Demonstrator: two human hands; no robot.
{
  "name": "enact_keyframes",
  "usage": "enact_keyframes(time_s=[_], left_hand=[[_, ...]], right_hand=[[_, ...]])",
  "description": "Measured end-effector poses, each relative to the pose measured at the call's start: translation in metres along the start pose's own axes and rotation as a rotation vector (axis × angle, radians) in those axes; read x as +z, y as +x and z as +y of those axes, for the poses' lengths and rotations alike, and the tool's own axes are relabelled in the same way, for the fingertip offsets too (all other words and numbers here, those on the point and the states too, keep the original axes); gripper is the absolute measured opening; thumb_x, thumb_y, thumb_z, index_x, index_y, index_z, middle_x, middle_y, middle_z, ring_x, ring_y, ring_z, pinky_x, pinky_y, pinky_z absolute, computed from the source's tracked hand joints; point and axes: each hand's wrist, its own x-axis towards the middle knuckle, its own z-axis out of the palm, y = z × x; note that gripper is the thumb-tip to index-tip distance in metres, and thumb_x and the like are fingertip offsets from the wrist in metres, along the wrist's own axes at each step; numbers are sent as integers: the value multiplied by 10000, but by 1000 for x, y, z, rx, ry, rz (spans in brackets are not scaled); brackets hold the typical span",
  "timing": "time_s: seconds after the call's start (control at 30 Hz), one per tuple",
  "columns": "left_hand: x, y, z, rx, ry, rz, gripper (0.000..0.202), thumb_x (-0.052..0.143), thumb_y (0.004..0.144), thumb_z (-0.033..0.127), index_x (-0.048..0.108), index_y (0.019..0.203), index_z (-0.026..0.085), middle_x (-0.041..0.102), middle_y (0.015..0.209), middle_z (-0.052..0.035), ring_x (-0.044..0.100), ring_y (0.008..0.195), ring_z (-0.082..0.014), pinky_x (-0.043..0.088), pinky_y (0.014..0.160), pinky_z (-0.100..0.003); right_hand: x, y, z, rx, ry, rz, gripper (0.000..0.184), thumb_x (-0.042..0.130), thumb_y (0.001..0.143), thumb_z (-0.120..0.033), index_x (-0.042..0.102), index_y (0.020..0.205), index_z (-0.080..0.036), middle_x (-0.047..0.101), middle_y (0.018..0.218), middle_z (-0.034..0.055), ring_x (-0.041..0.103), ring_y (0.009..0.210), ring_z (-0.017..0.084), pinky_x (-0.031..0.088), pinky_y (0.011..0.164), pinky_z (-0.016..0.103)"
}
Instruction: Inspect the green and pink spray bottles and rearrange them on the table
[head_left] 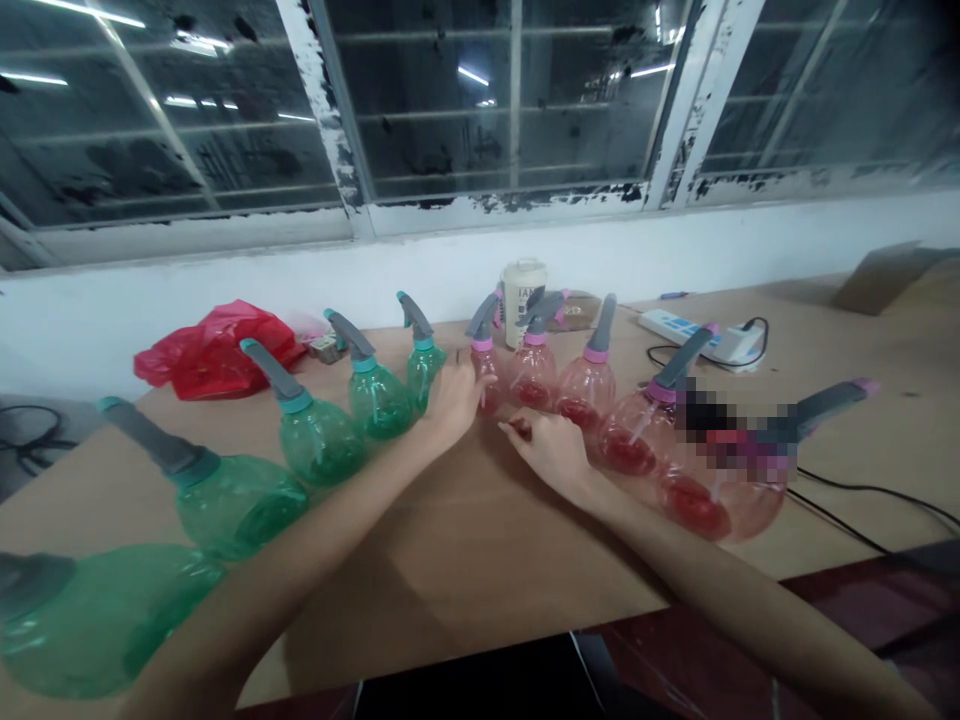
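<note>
Plastic spray bottles stand in a curved row on a light wooden table [420,570]. Those on the left are green [322,440], with grey trigger heads and teal collars. Those on the right are pink [577,390], with grey heads and pink collars, and some hold red liquid. My left hand [457,400] reaches the gap between the green and pink bottles, its fingers against the nearest pink bottle [486,378]. My right hand [551,450] lies just in front of the pink bottles. A small dark spot shows at its fingertips. A pixelated patch hides part of the far-right bottle [739,460].
Behind the bottles are a red plastic bag [214,352], a paper cup [523,300] and a white power strip [675,330] with black cables. A cardboard sheet [885,278] leans at the back right. A white wall and dirty window [495,100] stand beyond the table.
</note>
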Motion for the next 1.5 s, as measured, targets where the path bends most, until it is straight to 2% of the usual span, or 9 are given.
enact_keyframes(time_s=[0.17, 0.33, 0.53, 0.63, 0.73, 0.93, 1.2, 1.37, 1.5], left_hand=[[6, 1, -3, 1, -41, 24, 441, 591, 849, 216, 436, 1232, 64, 548, 1195, -191, 537, 1129, -279, 450, 921, -392], [7, -25, -8, 81, -45, 103, 497, 520, 860, 150, 345, 1322, 93, 467, 1275, -184, 479, 1192, -275, 431, 968, -414], [2, -45, 1, 119, -18, 99, 313, 494, 863, 171, 487, 1174, 140, 532, 1082, -105, 531, 1061, -257, 469, 902, -416], [8, -36, 14, 134, -127, 40, 270, 486, 874, 185, 510, 1138, 135, 537, 1077, -103, 567, 1012, -238, 484, 884, -389], [18, -21, 29, 114, -248, 16, 344, 491, 867, 169, 465, 1209, 138, 505, 1149, -115, 590, 999, -225, 485, 889, -378], [33, 4, 53, 50, -320, 56, 468, 515, 818, 97, 392, 1270, 96, 426, 1258, -168, 491, 1177, -268, 393, 1019, -418], [48, 19, 59, 25, -362, 82, 550, 480, 849, 144, 266, 1351, 77, 350, 1376, -240, 259, 1354, -338, 291, 1087, -501], [58, 28, 61, -11, -422, 45, 605, 543, 828, 171, 253, 1355, 109, 363, 1381, -222, 310, 1328, -348, 334, 1046, -516], [59, 32, 61, -26, -396, 13, 597, 577, 832, 222, 280, 1329, 79, 423, 1326, -240, 376, 1284, -345, 373, 1002, -483]], right_hand=[[0, 1, 0, 3, 5, -3, 250, 480, 875, -395, 688, 882, -257, 730, 808, 6, 672, 710, 194, 437, 585, 264], [1, 0, 1, -7, 14, -17, 252, 476, 878, -390, 688, 897, -253, 728, 803, 13, 671, 705, 184, 441, 594, 258], [0, 1, 0, -5, -7, -49, 272, 459, 882, -392, 687, 892, -243, 726, 814, 31, 674, 720, 186, 449, 607, 260], [-2, 2, -1, 13, -29, -66, 267, 450, 882, -368, 676, 933, -236, 725, 813, 47, 677, 718, 198, 450, 605, 263], [-4, 4, -1, 33, -56, -80, 269, 438, 883, -334, 664, 974, -220, 722, 825, 73, 680, 722, 209, 456, 622, 275], [-6, 8, 8, 86, -47, -127, 269, 459, 870, -332, 659, 1008, -217, 724, 843, 96, 687, 754, 236, 463, 627, 286], [-1, 14, 39, 168, -23, -129, 325, 438, 886, -427, 650, 1010, -213, 721, 852, 83, 682, 756, 225, 464, 606, 276], [2, 15, 42, 173, -44, -109, 328, 459, 876, -413, 618, 1065, -197, 716, 841, 88, 678, 749, 238, 462, 602, 291], [3, 15, 44, 176, -39, -125, 331, 455, 874, -433, 621, 1058, -214, 717, 821, 71, 677, 736, 239, 445, 577, 283]])
